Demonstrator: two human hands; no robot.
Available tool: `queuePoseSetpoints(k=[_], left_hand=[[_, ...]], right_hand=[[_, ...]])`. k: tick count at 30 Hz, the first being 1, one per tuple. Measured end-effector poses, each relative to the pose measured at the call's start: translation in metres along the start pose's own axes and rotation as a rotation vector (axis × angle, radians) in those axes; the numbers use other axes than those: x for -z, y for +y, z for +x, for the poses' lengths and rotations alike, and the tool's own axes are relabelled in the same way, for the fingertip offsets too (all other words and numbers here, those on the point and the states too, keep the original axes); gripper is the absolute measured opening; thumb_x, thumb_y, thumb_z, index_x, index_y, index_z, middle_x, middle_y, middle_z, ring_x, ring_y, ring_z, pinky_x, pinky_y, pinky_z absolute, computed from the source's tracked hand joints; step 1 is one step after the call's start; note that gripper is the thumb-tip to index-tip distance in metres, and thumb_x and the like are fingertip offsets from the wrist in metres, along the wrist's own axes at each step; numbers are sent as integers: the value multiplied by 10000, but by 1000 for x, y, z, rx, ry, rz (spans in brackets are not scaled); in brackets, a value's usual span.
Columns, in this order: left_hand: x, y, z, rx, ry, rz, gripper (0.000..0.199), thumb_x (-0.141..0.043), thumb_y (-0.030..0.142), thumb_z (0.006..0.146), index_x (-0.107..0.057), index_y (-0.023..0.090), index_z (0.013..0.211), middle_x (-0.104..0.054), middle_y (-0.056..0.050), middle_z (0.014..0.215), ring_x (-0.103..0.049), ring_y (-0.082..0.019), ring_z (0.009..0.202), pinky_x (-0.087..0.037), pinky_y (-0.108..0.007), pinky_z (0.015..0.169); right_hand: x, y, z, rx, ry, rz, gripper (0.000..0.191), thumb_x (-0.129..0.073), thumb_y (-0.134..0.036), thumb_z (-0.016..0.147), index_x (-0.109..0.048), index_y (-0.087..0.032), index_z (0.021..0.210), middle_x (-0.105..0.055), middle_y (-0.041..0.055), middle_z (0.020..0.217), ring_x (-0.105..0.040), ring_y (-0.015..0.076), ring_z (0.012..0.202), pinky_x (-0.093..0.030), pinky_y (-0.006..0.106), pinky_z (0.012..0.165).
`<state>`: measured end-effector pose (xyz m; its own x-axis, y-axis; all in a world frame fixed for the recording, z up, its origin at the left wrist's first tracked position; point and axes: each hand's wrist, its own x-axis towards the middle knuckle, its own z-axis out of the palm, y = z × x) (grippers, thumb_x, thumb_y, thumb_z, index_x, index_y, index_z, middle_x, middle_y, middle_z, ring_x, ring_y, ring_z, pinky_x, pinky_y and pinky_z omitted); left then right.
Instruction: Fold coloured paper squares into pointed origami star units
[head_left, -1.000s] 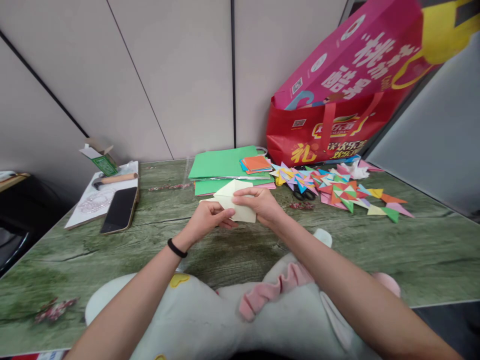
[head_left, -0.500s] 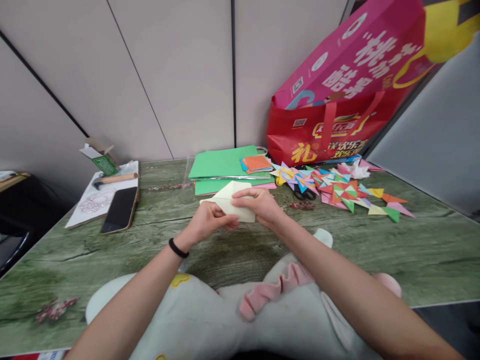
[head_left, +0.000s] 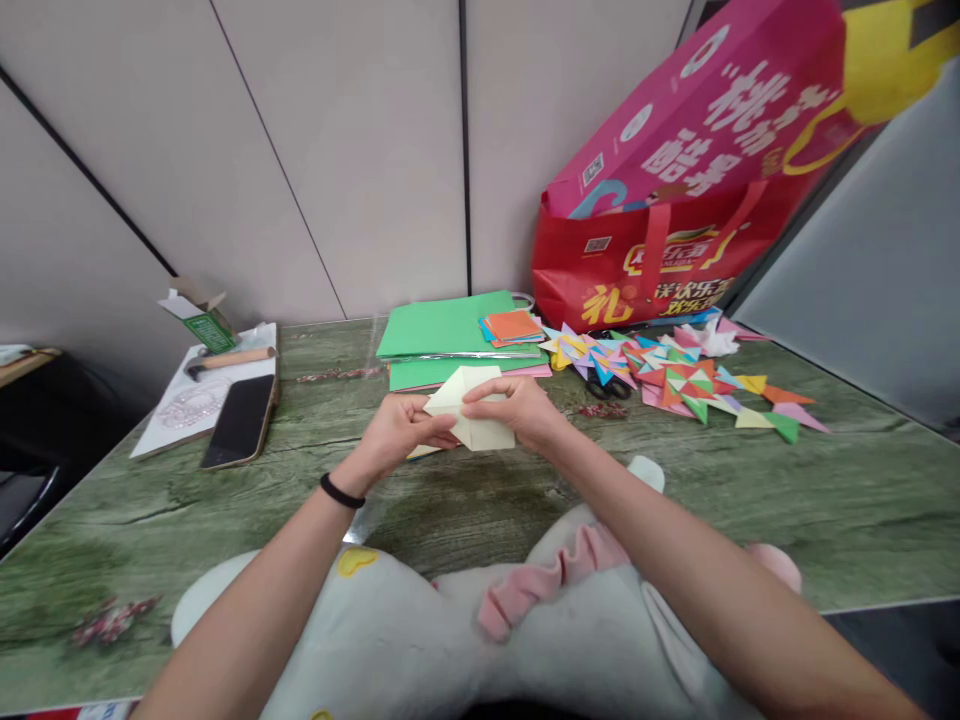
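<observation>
A pale yellow sheet of origami paper [head_left: 484, 432], folded to a point at its left end, is held up above the table between both hands. My left hand [head_left: 405, 428] pinches the pointed left end between thumb and fingers. My right hand [head_left: 517, 408] grips the right part, its thumb lying across the front of the paper. Below my left fingers, a bit of yellow and dark paper shows on the table, mostly hidden. Behind the hands lie green paper sheets [head_left: 442, 325] with a small stack of orange and blue squares [head_left: 513, 327] on top.
Many folded colourful paper pieces [head_left: 690, 382] and black scissors [head_left: 609, 388] lie to the right, before a red gift bag [head_left: 592, 262]. At left are a phone [head_left: 238, 420], a hammer [head_left: 232, 358] and a small green box [head_left: 210, 330]. A pale plush toy [head_left: 420, 630] fills my lap.
My left hand has shifted slightly left and its grip has moved to the paper's left tip. More of the folded paper's front now shows. My right hand has barely moved.
</observation>
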<state>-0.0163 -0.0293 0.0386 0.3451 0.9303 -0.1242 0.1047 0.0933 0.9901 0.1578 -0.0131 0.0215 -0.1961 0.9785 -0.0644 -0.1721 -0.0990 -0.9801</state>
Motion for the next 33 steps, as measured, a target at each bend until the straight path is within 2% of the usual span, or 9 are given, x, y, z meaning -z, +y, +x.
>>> queuePoseSetpoints(k=[6, 11, 14, 21, 26, 33], left_hand=[[2, 0, 0, 16, -43, -3, 260, -724, 265, 629, -655, 85, 803, -713, -88, 721, -674, -184, 666, -556, -298, 682], [6, 2, -2, 77, -138, 28, 245, -706, 263, 650, -659, 85, 812, -713, -112, 795, -678, -205, 725, -557, -310, 692], [7, 0, -1, 102, -165, 26, 223, -700, 261, 657, -655, 85, 785, -714, -114, 782, -679, -209, 728, -558, -301, 678], [3, -6, 3, 82, -70, -14, 223, -709, 245, 649, -649, 78, 784, -714, -119, 761, -678, -217, 742, -554, -318, 708], [-1, -5, 2, 65, -1, -50, 246, -713, 253, 644, -648, 87, 815, -714, -101, 730, -680, -201, 708, -550, -316, 722], [-3, -4, 1, 55, -29, -85, 257, -701, 270, 661, -640, 85, 829, -714, -103, 758, -677, -212, 745, -532, -348, 780]], right_hand=[[4, 0, 1, 40, -25, -93, 258, -771, -268, 438, -676, -160, 652, -632, 2, 654, -529, 88, 517, -422, 233, 504], [7, 1, 1, 44, -100, -216, 216, -747, -230, 480, -676, -153, 668, -628, 3, 685, -538, 98, 568, -410, 226, 523], [8, 1, 1, 113, -122, -303, 182, -725, -226, 517, -671, -144, 670, -633, 11, 701, -538, 105, 597, -402, 226, 542], [7, 3, 4, 343, -80, -524, 113, -688, -228, 600, -675, -149, 680, -627, 18, 717, -551, 134, 682, -415, 260, 668], [4, 4, 2, 548, 12, -658, 117, -695, -219, 616, -698, -181, 727, -545, 57, 936, -528, 181, 887, -404, 311, 815], [0, 5, -1, 624, -6, -724, 145, -682, -204, 631, -692, -216, 774, -476, 58, 1009, -470, 216, 1016, -372, 368, 905]])
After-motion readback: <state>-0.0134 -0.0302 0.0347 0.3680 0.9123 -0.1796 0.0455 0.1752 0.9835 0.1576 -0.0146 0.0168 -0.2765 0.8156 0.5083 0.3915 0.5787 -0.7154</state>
